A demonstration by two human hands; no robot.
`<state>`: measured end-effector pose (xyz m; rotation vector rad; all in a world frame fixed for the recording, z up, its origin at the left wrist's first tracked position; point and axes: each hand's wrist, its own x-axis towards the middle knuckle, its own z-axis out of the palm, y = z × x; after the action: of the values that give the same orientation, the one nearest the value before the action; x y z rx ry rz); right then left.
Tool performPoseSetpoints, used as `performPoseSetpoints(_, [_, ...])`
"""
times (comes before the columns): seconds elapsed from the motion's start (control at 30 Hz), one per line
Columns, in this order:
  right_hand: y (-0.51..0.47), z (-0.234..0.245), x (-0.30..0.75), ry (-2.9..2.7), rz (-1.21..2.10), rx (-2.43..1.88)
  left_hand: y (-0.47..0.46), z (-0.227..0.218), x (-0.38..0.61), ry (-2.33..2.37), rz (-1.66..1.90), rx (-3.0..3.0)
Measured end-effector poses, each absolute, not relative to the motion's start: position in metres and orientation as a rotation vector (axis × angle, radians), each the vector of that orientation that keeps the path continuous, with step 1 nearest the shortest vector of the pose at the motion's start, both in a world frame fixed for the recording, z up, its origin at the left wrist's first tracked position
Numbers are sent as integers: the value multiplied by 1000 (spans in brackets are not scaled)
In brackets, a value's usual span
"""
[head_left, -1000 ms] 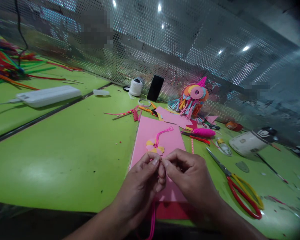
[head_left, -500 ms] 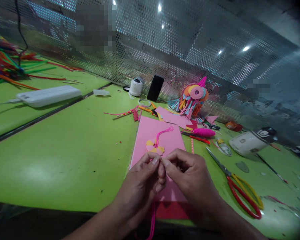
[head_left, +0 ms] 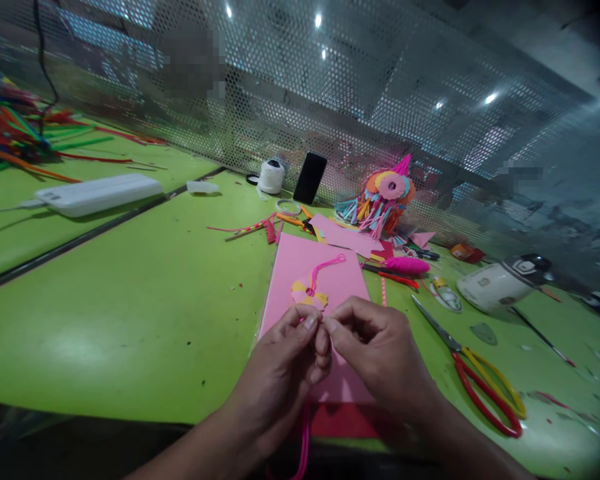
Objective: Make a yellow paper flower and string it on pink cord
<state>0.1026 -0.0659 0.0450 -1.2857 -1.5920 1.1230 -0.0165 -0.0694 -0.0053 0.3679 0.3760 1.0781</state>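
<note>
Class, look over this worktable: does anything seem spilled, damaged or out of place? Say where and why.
Nothing looks clearly spilled or damaged. Slightly odd: small dark specks dot the green tabletop left of the pink sheet, like stray debris, and the magenta cord hangs below the left hand, past the tabletop's near edge.

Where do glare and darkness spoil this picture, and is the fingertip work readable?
Head view: glare pales the green table left of the left hand; head view: the top right corner goes black; head view: what lies between the fingertips is too small to tell.
</note>
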Motion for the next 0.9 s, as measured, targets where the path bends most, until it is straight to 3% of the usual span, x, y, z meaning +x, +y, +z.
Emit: performPoseSetpoints(0.9, [-65, 43, 103, -1526, 1203, -1245, -70, -8, -16, 345, 1072, 401])
